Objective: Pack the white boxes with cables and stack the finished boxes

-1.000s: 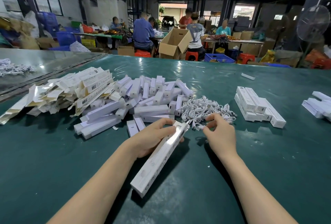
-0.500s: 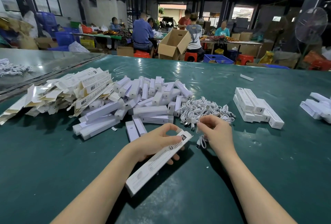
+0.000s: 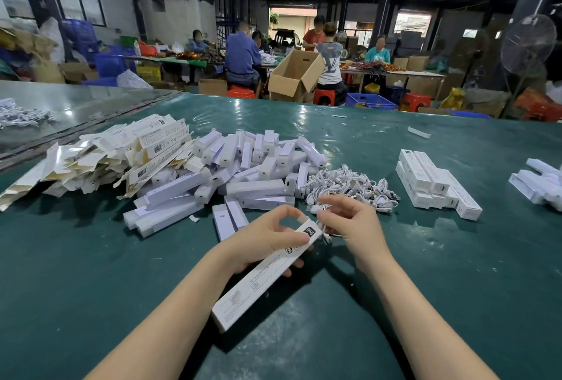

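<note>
The print on the long white cardboard box (image 3: 261,284) is too small to read. Its far end is partly covered by the thumb and forefinger of the left hand (image 3: 264,242), which curl round the box and hold it slanted over the dark green table top (image 3: 456,288). Whether that end is open I cannot tell. The right hand (image 3: 357,227) pinches a thin white cable (image 3: 324,232) right at that end, its other fingers loosely curled, and much of the cable is hidden. Just beyond lies a tangle of coiled white cables (image 3: 349,185). A heap of loose white boxes (image 3: 243,172) sits to its left and a neat stack of finished white boxes (image 3: 431,185) to its right. More white packs (image 3: 535,185) are cut off at the right edge.
</note>
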Action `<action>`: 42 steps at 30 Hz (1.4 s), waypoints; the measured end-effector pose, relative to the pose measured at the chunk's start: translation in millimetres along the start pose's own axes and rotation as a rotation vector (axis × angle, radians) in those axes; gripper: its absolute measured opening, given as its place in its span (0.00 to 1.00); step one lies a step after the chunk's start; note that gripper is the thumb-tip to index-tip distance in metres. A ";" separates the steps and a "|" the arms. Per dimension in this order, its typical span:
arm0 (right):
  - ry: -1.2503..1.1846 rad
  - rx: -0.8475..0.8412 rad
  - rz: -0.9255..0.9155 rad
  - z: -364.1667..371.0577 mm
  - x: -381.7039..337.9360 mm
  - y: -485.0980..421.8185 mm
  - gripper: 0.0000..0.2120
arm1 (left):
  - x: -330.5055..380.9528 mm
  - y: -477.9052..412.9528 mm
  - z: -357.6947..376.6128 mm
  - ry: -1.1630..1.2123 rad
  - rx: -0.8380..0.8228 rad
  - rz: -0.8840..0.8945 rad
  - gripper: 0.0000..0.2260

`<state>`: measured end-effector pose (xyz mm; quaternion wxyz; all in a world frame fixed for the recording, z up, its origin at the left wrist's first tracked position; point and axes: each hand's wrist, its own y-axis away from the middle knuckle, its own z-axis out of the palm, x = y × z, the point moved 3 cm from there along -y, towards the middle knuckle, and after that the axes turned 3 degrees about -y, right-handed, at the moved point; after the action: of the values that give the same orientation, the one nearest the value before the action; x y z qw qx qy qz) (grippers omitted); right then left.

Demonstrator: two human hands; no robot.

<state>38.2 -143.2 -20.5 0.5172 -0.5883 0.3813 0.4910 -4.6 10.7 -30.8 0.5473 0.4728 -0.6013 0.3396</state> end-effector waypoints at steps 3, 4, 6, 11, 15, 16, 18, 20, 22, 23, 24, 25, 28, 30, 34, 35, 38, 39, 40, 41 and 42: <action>-0.086 -0.098 0.123 -4.6 1.7 0.1 0.09 | 0.0 -0.6 0.4 0.000 -0.007 0.006 0.13; -0.104 -0.143 0.159 -6.4 2.6 -0.2 0.08 | 0.0 -0.9 0.7 -0.001 -0.013 0.010 0.13; -0.139 -0.220 0.211 -10.1 3.4 -0.3 0.10 | -0.1 -1.6 1.2 0.002 -0.022 0.021 0.13; -0.127 -0.308 0.258 -12.4 8.0 2.9 0.06 | -1.4 -1.8 1.4 0.006 -0.033 0.044 0.12; -0.137 -0.291 0.193 -11.7 8.4 1.7 0.06 | -1.8 -1.7 -0.7 0.009 -0.022 0.044 0.11; -0.138 -0.294 0.173 -11.8 9.0 0.9 0.05 | -1.8 -1.9 -1.3 0.011 -0.018 0.043 0.11; -0.132 -0.305 0.145 -11.3 9.5 0.4 0.05 | -2.1 -2.4 -1.7 0.018 -0.015 0.041 0.12; -0.116 -0.334 0.135 -10.7 9.6 0.0 0.09 | -2.4 -2.8 -1.5 0.023 -0.014 0.037 0.12; -0.114 -0.362 0.124 -9.5 8.9 0.2 0.09 | -3.0 -3.2 -1.9 0.018 -0.009 0.030 0.12; -0.121 -0.361 0.123 -8.1 8.3 0.3 0.09 | -3.3 -3.2 -2.3 0.015 -0.005 0.025 0.12; -0.133 -0.349 0.120 -7.1 8.7 0.0 0.09 | -3.6 -3.0 -2.7 0.017 -0.002 0.022 0.12; -0.147 -0.327 0.117 -6.2 8.6 -0.1 0.09 | -3.9 -3.1 -3.2 0.022 0.001 0.021 0.12; -0.140 -0.292 0.114 -7.0 9.2 -0.4 0.09 | -4.4 -2.7 -4.1 0.023 -0.005 0.025 0.11; -0.116 -0.344 0.142 -7.1 8.9 1.7 0.09 | -4.3 -2.0 -3.7 -0.005 -0.030 0.040 0.10; -0.149 -0.369 0.167 -3.0 9.3 4.1 0.12 | -3.7 -1.1 -4.1 -0.014 -0.050 0.052 0.09; -0.160 -0.353 0.167 -1.0 9.5 4.1 0.12 | -3.1 -0.9 -4.2 -0.005 -0.056 0.055 0.09; -0.185 -0.301 0.172 4.4 10.0 3.3 0.14 | -1.4 -0.3 -4.6 -0.005 -0.043 0.060 0.11; -0.163 -0.285 0.158 5.1 9.4 3.0 0.15 | -1.4 -0.4 -4.9 -0.005 -0.029 0.063 0.11; -0.122 -0.269 0.131 5.4 8.4 2.8 0.16 | -1.7 -0.7 -5.3 -0.001 -0.015 0.065 0.12; -0.080 -0.256 0.099 5.9 7.0 3.0 0.16 | -2.2 -1.5 -5.6 0.008 -0.003 0.066 0.12; -0.050 -0.242 0.066 6.2 6.0 3.2 0.16 | -2.8 -2.1 -6.0 0.017 0.010 0.064 0.12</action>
<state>35.3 -137.3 -26.9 0.4354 -0.6210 0.3254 0.5648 -0.7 16.1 -32.7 0.5388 0.4532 -0.6097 0.3640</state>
